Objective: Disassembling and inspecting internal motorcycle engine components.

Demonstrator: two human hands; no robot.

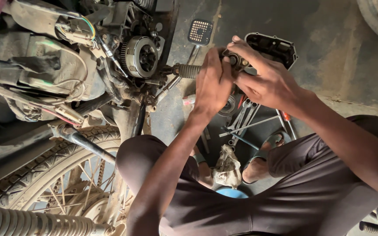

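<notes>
Near the knees lie 1 dirty rag (226,164) and several wrenches (245,117). Above them, left hand (212,84) and right hand (264,74) both close around 1 small dark part (234,60), between them. Left of it, ribbed footpeg (188,70) points its long axis toward hands; clutch (141,56) sits farther, w/ 1 engine cover (273,47) beyond.

We see a small dark round metal part (235,60) held up in front of us, just right of the ribbed rubber foot peg (190,71) that sticks out sideways from the motorcycle engine. It looks greasy, with a circular face and a dark centre. Our left hand (213,85) covers its left side, our right hand (265,78) wraps over its top and right, so most of it is hidden.
</notes>
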